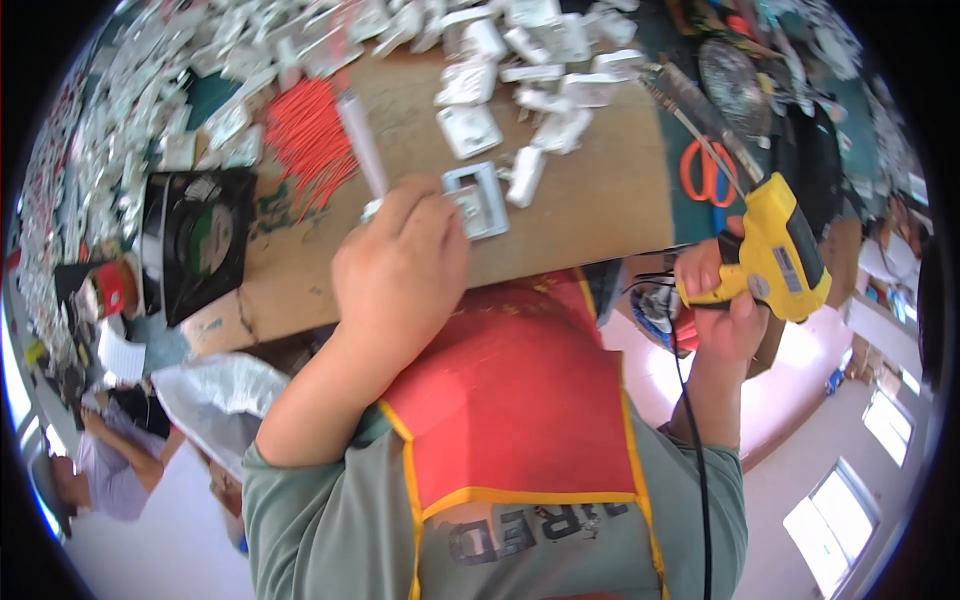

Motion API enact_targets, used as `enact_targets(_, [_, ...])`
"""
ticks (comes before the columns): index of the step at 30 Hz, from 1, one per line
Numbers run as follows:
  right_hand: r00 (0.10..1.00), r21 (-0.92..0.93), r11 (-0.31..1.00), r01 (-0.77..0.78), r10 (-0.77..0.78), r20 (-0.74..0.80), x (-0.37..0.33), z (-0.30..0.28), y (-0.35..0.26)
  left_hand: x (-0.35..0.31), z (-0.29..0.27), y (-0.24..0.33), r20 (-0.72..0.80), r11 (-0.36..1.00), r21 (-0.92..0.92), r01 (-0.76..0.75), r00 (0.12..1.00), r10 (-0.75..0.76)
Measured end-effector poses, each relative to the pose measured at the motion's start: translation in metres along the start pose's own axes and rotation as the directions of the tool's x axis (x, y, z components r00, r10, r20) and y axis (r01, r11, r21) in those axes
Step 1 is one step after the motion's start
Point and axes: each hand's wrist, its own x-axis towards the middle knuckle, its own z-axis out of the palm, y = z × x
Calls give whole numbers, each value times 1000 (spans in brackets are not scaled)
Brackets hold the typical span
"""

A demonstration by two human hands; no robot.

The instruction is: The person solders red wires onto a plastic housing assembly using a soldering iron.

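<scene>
My right hand (712,290) grips a yellow soldering gun (775,250) by its handle, off the right side of the work board. Its metal barrel points away over the table, and a black cord hangs beside my arm. My left hand (405,255) is over the near part of the board, fingers curled down and closed; whatever they pinch is hidden beneath them. A slim white strip (362,145) runs out from beyond these fingertips. Just right of them lies a small pale grey rectangular housing (478,202) with parts inside.
A bundle of red wires (308,140) lies left of the strip. Many white plastic housings (470,130) cover the far side. A black fan (198,240) stands at left, orange-handled scissors (706,172) at right. Another person (120,460) sits at the far left.
</scene>
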Motion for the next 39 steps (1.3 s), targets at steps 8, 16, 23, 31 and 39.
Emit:
enact_targets(8, [882, -151, 940, 305, -339, -326, 18, -50, -6, -1, -10, 10, 123, 991, 12, 136, 983, -136])
enact_targets(16, [861, -76, 995, 70, -98, -500, 32, -43, 11, 2, -7, 7, 84, 993, 7, 116, 990, -116])
enact_targets(23, [987, 129, 992, -7, 27, -158, 16, 8, 37, 0, -7, 7, 86, 994, 30, 107, 990, -109])
enact_targets(31, [999, 245, 969, -43, 38, 27, 23, 25, 60, -2, -9, 4, 94, 993, 31, 113, 989, -115])
enact_targets(39, [999, 278, 959, -52, 45, 30, 23, 23, 68, -4, -7, 0, 81, 994, 42, 98, 992, -101])
